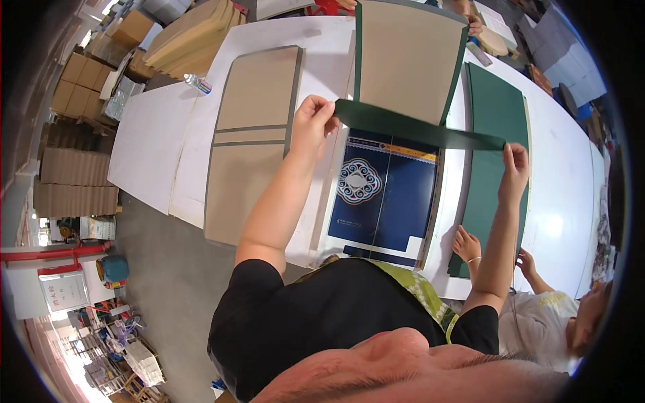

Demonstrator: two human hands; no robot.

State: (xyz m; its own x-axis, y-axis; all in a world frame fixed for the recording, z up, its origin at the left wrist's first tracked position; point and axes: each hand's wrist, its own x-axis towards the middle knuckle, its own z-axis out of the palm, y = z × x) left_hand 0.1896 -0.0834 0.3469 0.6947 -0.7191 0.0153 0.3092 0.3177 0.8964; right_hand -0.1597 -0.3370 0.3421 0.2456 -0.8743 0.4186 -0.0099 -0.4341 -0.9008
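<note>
A dark green strip (pixel 403 123) is stretched between my two hands, sloping down to the right. My left hand (pixel 312 127) pinches its left end, and my right hand (pixel 514 171) pinches the other end. Just beyond it lies a beige board (pixel 411 54) with green edges; I cannot tell whether the strip is joined to it. Another person's hand (pixel 475 27) touches that board's far right corner. Under my arms is a dark blue printed panel (pixel 403 201) with a white ornamental emblem and a gold band, its far part hidden by the strip.
Beige boards (pixel 255 87) with grey edges lie left on the white table (pixel 144 151), near a small can (pixel 197 84). Dark green sheets (pixel 494 114) are stacked at right, where a co-worker's hand (pixel 465 245) rests. Stacked cardboard (pixel 74 168) stands left across the floor.
</note>
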